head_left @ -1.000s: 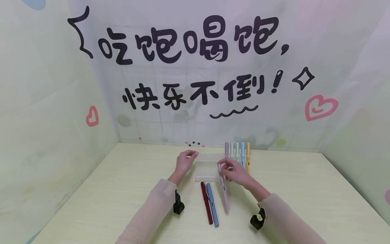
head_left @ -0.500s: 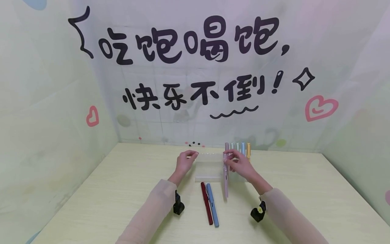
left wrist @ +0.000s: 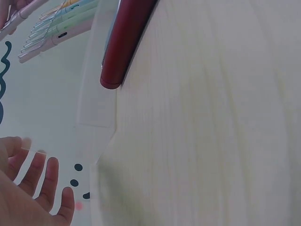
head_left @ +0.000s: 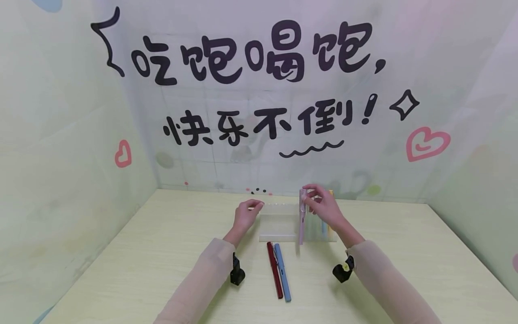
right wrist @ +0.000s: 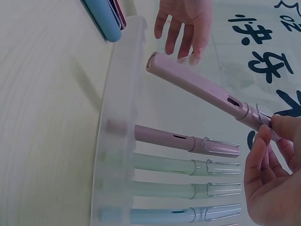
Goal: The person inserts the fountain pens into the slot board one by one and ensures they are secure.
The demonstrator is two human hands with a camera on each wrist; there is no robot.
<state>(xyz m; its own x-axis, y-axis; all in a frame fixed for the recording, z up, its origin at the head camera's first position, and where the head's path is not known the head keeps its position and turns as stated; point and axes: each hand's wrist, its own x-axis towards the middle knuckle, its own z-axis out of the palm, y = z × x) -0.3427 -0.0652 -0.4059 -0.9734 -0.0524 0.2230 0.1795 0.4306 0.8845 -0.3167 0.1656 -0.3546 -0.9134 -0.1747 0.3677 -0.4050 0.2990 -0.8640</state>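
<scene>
In the head view my right hand (head_left: 325, 208) pinches a pale pink pen (head_left: 302, 222) by its clipped cap, the barrel pointing down in front of the clear pen stand (head_left: 277, 237). My left hand (head_left: 244, 217) holds the stand's upper left corner between thumb and fingertip. Seen from the right wrist, the held pen hangs tilted, apart from the row. A mauve pen (right wrist: 162, 135), two light green pens (right wrist: 164, 162) and a light blue pen (right wrist: 160, 216) sit side by side in the stand. A yellow pen (head_left: 331, 193) shows at its right end, partly hidden.
A dark red pen (head_left: 274, 270) and a blue pen (head_left: 283, 274) lie together on the pale wooden table (head_left: 133, 261), in front of the stand. Behind rises a printed backdrop (head_left: 251, 171). Each wrist carries a small black camera (head_left: 237, 271).
My right hand has lifted the pink pen upward and away from me, bringing it from a slant to nearly upright before the stand. My left hand stays at the stand's corner.
</scene>
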